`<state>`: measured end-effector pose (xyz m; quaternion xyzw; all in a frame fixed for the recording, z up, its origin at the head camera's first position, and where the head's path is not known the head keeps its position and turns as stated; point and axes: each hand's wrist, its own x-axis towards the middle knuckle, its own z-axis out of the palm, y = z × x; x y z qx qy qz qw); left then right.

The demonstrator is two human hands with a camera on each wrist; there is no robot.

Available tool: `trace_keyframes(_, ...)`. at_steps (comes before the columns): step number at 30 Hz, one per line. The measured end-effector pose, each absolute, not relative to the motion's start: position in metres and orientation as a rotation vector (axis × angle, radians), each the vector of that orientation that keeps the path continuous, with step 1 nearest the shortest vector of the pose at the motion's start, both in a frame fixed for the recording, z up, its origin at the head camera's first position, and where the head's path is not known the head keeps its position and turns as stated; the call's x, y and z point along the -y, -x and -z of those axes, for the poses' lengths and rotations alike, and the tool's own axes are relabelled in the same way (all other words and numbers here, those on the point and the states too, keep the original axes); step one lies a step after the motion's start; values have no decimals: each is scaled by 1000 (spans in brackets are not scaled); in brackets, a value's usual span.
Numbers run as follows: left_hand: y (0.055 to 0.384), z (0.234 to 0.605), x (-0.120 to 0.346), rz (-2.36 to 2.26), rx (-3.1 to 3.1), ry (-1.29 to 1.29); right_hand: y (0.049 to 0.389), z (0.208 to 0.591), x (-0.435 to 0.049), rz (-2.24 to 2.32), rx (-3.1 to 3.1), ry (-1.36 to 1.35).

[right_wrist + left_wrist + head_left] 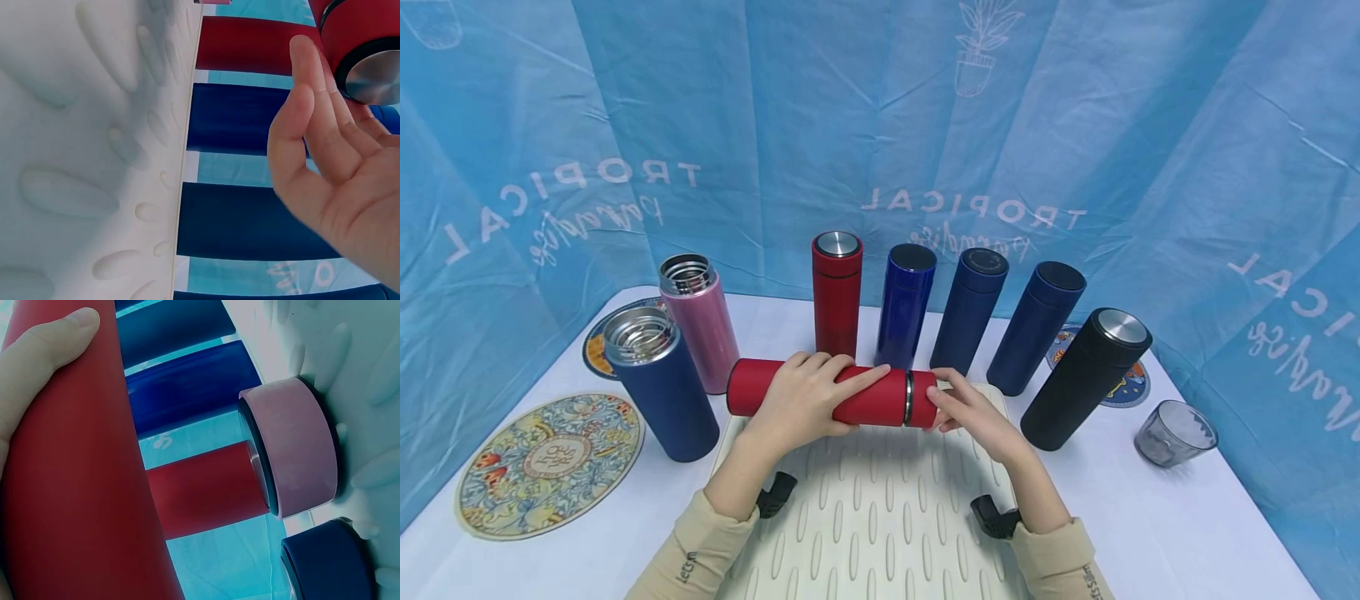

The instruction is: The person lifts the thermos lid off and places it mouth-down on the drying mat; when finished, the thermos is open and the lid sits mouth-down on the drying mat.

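A matte red thermos bottle [868, 396] lies level across the air above the cream ribbed mat [872, 517], its lid [922, 399] to the right past a shiny ring. My left hand [805, 396] grips the bottle's body from above. At the lid end is my right hand [966, 412], fingertips overlapping the lid in the head view. The right wrist view shows this hand's fingers fairly straight beside the steel lid top [378, 78]. On the mat, a pink lid [297, 447] and a dark blue lid [328, 562] appear in the left wrist view.
Lidless pink [703, 333] and navy [666, 400] bottles stand left. Behind are a red bottle [837, 300], a glossy blue bottle [906, 308] and two navy ones. A black bottle [1075, 392] and a glass [1172, 435] stand right. A patterned round mat [557, 458] lies front left.
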<state>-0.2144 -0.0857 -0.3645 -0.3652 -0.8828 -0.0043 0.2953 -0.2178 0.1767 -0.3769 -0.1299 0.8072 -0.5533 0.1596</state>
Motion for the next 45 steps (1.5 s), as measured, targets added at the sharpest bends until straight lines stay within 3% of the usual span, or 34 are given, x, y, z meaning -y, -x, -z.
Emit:
trace_keyframes(16,213,362,86,10,2361,961,215,379,-177,1706,-2307,744)
trace_keyframes(45,214,359,89,58,2366,950,216,375,-190,1726,-2419,867)
